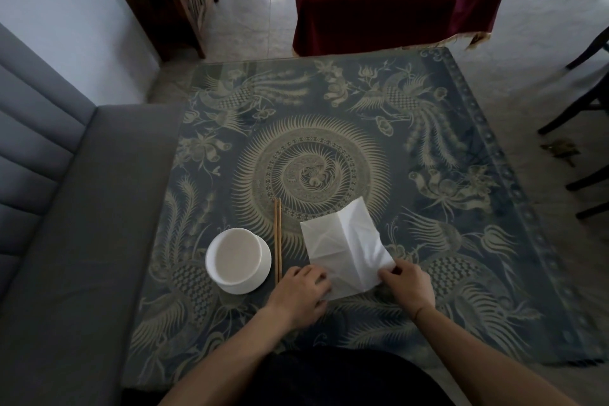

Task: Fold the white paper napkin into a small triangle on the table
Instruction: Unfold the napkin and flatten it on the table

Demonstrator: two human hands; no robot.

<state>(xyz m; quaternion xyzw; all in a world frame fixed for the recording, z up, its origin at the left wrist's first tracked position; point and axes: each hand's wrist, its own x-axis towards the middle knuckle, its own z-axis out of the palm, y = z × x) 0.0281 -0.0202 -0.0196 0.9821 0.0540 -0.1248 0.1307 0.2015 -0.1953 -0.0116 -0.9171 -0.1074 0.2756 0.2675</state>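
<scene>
Bench: square top under a dark blue cloth with pale phoenix and sunburst pattern. Grey padded seat along its left side; a second table under maroon cloth stands well apart beyond it.

White bowl near the front-left of the bench, seated on a white dish. Pair of chopsticks just beside the bowl on its right, lying parallel.

White paper napkin: flat on the bench in front of the person, right of the chopsticks, a roughly rectangular sheet showing several crease lines. No triangle yet.

Hands: left hand rests on the napkin's near-left corner, fingers bent, whether pinching or only pressing I cannot tell. Right hand pinches the near-right edge, paper slightly lifted there. The two are apart, one per corner.

Handling judgement: napkin is very light, limp, easily torn or dragged across the cloth. Best held by corners, one hand anchoring, the other carrying a corner over, then pressing the crease flat.
</scene>
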